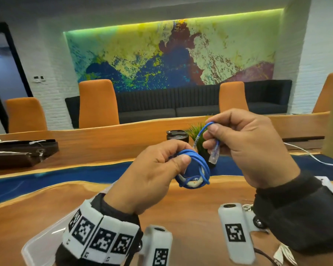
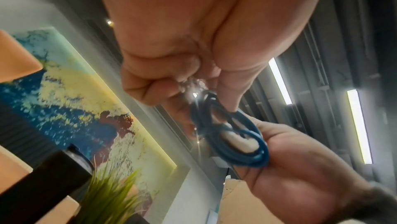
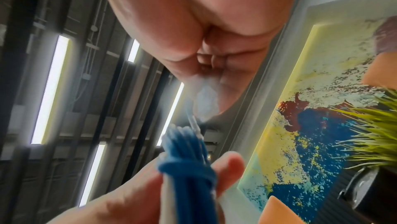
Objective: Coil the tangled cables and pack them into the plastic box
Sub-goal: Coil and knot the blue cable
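Blue cable coil held in the air between both hands, at the centre of the head view.

The blue cable (image 1: 195, 167) is wound into a small ring standing nearly upright; the left hand (image 1: 152, 173) pinches its upper left edge. Its free end rises to the upper right, where the right hand (image 1: 246, 148) grips it, clear plug (image 1: 214, 153) pointing down. The plastic box (image 1: 40, 244) lies on the bench (image 1: 190, 204) at lower left; its contents are hidden.
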Motion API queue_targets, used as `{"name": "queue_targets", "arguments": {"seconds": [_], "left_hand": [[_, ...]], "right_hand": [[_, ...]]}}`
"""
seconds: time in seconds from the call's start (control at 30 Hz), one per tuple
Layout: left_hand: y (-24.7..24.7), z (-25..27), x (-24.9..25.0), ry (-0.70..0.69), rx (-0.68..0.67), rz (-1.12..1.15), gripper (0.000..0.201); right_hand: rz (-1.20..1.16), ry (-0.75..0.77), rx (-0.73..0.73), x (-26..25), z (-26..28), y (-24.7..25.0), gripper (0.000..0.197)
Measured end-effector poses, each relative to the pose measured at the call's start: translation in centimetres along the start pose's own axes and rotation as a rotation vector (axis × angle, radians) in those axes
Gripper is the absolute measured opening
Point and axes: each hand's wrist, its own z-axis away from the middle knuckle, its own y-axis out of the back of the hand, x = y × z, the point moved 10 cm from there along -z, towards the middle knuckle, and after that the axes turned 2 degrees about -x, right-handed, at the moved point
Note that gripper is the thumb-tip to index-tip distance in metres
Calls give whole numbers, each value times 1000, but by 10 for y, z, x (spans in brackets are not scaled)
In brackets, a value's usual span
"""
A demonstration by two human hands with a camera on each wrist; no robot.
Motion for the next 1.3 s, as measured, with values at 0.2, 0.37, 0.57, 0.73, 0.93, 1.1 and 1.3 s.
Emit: {"name": "queue_targets", "arguments": {"seconds": [0.2, 0.37, 0.57, 0.73, 0.93, 1.1, 1.3], "left_hand": [[38, 0, -3, -77, 294, 209, 21], [49, 2, -9, -105, 408, -2, 16], [28, 0, -14, -90, 339, 41, 16], [22, -7, -33, 54, 230, 578, 30], [8, -8, -34, 60, 128, 717, 41], [6, -7, -30, 51, 119, 672, 39], [15, -7, -25, -14, 188, 433, 21]], "right_hand": [[301, 39, -81, -13, 4, 1, 11], [792, 14, -336, -4, 11, -19, 20], [731, 372, -213, -28, 22, -52, 10], [533, 530, -115, -27, 21, -51, 15], [323, 414, -235, -7, 16, -51, 28], [466, 709, -91, -24, 30, -49, 18], [588, 705, -26, -23, 29, -50, 4]]}}
